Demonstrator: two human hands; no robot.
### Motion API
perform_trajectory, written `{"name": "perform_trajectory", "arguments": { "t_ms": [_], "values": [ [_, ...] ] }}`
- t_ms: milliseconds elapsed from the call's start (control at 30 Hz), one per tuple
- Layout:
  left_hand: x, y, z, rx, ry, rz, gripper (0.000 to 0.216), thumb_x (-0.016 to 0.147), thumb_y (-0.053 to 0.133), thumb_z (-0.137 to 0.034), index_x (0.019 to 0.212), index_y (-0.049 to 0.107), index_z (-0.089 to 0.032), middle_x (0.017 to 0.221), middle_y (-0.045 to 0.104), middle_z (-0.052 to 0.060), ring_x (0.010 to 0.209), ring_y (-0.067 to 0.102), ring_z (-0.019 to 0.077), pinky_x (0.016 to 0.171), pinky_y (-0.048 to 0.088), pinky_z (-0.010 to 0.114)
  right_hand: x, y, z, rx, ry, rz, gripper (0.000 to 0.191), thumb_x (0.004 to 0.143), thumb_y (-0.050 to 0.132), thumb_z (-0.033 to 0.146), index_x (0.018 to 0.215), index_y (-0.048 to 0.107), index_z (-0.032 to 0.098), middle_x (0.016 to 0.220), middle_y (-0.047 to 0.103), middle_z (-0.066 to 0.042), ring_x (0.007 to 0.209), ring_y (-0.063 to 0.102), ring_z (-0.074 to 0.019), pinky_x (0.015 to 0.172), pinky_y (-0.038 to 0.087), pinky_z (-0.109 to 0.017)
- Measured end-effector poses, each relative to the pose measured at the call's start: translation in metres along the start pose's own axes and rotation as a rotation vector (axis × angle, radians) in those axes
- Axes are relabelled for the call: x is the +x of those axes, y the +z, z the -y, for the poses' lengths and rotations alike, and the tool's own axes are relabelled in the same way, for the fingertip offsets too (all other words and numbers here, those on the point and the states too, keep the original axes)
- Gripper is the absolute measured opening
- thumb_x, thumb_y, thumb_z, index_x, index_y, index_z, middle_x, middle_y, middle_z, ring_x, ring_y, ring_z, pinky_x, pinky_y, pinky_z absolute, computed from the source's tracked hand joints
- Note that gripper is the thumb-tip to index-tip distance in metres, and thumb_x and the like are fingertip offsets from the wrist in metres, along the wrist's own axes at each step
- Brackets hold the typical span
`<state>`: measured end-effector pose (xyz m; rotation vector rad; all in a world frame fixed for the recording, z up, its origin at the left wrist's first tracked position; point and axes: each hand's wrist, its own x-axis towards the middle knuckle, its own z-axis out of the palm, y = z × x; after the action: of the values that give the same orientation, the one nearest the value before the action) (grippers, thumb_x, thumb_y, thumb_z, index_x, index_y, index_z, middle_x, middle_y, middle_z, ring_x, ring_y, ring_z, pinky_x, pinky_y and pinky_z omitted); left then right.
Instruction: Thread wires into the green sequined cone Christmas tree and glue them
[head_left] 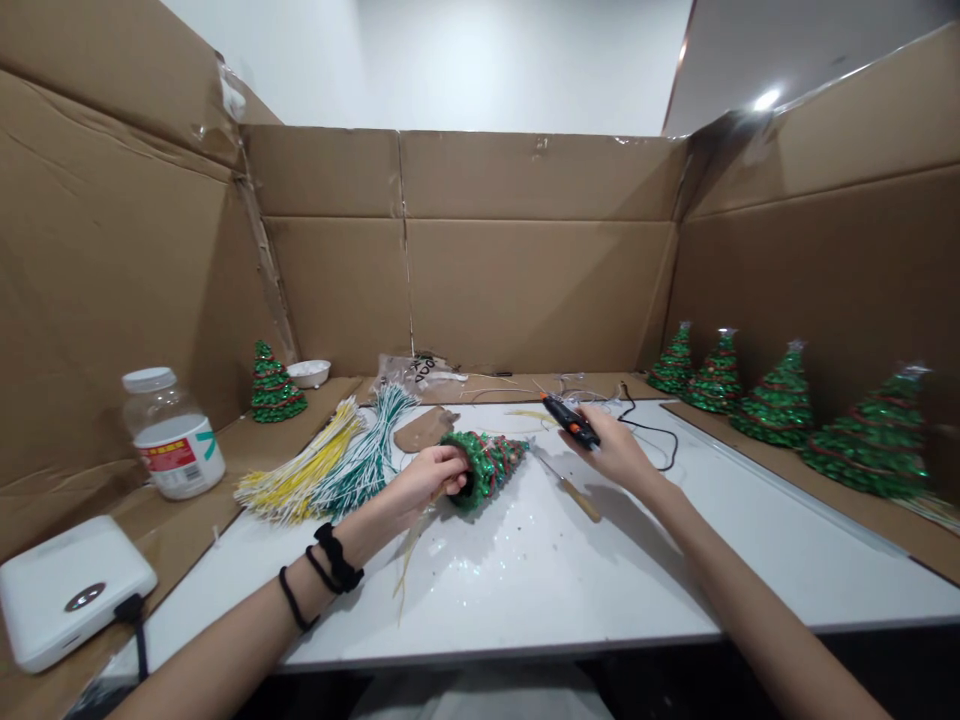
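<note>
Here, left hand (426, 482) holding tree (489, 462), lidded jar (174, 436)

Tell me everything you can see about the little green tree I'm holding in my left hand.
The little green tree is a small cone wrapped in glittery green strands with thin red bands. It lies on its side on the white table with its tip pointing right. Its dark hollow base is turned toward the left hand, which grips it at that opening. The right hand, holding a black and orange tool, is near the tip without touching it.
</note>
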<state>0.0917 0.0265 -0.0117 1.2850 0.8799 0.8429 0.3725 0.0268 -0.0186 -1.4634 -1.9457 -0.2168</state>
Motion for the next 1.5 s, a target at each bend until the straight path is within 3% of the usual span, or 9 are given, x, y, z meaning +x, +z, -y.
{"name": "perform_trajectory", "arguments": {
  "t_ms": [33, 200, 367, 433, 567, 767, 1133, 1300, 1500],
  "values": [
    [0.0, -0.001, -0.001, 0.005, 0.008, 0.011, 0.019, 0.064, 0.067, -0.025, 0.06, 0.053, -0.013, 0.049, 0.049, -0.004, 0.042, 0.034, 0.0023, 0.041, 0.021, 0.017, 0.001, -0.003, -0.007, -0.008, 0.017, 0.094, 0.007, 0.076, 0.049, 0.024, 0.082, 0.048, 0.019, 0.083, 0.056, -0.007, 0.073, 0.053, -0.02, 0.064, 0.039, -0.028],
    [-0.001, -0.001, -0.005, 0.013, -0.015, 0.0, 0.016, 0.062, 0.067, -0.022, 0.061, 0.054, -0.013, 0.045, 0.042, -0.007, 0.041, 0.028, 0.0021, 0.041, 0.013, 0.018, -0.007, -0.014, -0.031, -0.043, 0.13, 0.547, 0.041, 0.059, 0.054, 0.01, 0.098, 0.054, 0.019, 0.106, 0.054, -0.013, 0.095, 0.054, -0.0258, 0.078, 0.044, -0.034],
    [0.0, -0.001, -0.007, -0.014, -0.031, 0.005, 0.013, 0.061, 0.067, -0.019, 0.065, 0.057, -0.012, 0.05, 0.047, -0.005, 0.042, 0.03, 0.002, 0.041, 0.014, 0.019, -0.011, -0.016, -0.04, -0.006, 0.184, 0.703, 0.047, 0.055, 0.047, 0.001, 0.096, 0.06, 0.021, 0.104, 0.059, -0.011, 0.095, 0.057, -0.0256, 0.08, 0.046, -0.036],
    [0.001, -0.003, -0.005, -0.027, -0.03, 0.01, 0.014, 0.06, 0.068, -0.019, 0.067, 0.058, -0.011, 0.053, 0.049, -0.004, 0.042, 0.032, 0.002, 0.041, 0.015, 0.019, -0.007, -0.018, -0.032, 0.024, 0.189, 0.629, 0.046, 0.057, 0.046, 0.001, 0.097, 0.061, 0.019, 0.105, 0.06, -0.012, 0.1, 0.056, -0.0259, 0.085, 0.045, -0.037],
    [0.005, -0.008, 0.001, -0.02, -0.036, 0.051, 0.018, 0.058, 0.07, -0.02, 0.069, 0.059, -0.011, 0.059, 0.053, -0.002, 0.049, 0.042, 0.0039, 0.043, 0.024, 0.017, 0.008, -0.018, 0.019, 0.284, 0.085, 0.245, 0.028, 0.079, 0.041, 0.016, 0.101, 0.058, 0.019, 0.106, 0.061, -0.01, 0.099, 0.057, -0.0217, 0.088, 0.043, -0.036],
    [0.007, -0.013, 0.005, -0.027, -0.021, 0.102, 0.024, 0.06, 0.071, -0.024, 0.077, 0.06, -0.011, 0.062, 0.055, -0.001, 0.053, 0.047, 0.0062, 0.049, 0.033, 0.019, 0.037, 0.009, 0.095, 0.775, -0.016, 0.354, 0.021, 0.081, 0.052, 0.037, 0.082, 0.059, 0.018, 0.077, 0.063, -0.003, 0.07, 0.057, -0.015, 0.062, 0.045, -0.026],
    [0.01, -0.012, 0.006, -0.051, -0.063, 0.1, 0.022, 0.059, 0.068, -0.02, 0.076, 0.057, -0.012, 0.06, 0.055, -0.001, 0.051, 0.05, 0.0071, 0.048, 0.034, 0.019, 0.032, 0.024, 0.101, 0.939, 0.104, 0.315, 0.033, 0.077, 0.057, 0.048, 0.07, 0.055, 0.016, 0.064, 0.054, 0.0, 0.06, 0.048, -0.0117, 0.054, 0.038, -0.023],
    [0.005, -0.007, 0.001, -0.042, -0.064, 0.048, 0.019, 0.063, 0.065, -0.025, 0.069, 0.052, -0.013, 0.059, 0.05, -0.003, 0.046, 0.038, 0.0029, 0.042, 0.019, 0.017, 0.033, 0.03, 0.103, 0.886, 0.057, 0.27, 0.028, 0.08, 0.052, 0.043, 0.07, 0.053, 0.017, 0.065, 0.054, 0.001, 0.062, 0.048, -0.0127, 0.059, 0.039, -0.025],
    [0.003, -0.007, 0.0, -0.019, -0.069, 0.051, 0.032, 0.065, 0.069, -0.035, 0.08, 0.05, -0.014, 0.064, 0.046, -0.006, 0.043, 0.025, -0.0002, 0.043, 0.008, 0.02, 0.031, 0.033, 0.107, 0.816, 0.053, 0.239, 0.025, 0.082, 0.05, 0.039, 0.068, 0.052, 0.018, 0.067, 0.054, 0.0, 0.065, 0.049, -0.0134, 0.062, 0.039, -0.025]
  ]
}}
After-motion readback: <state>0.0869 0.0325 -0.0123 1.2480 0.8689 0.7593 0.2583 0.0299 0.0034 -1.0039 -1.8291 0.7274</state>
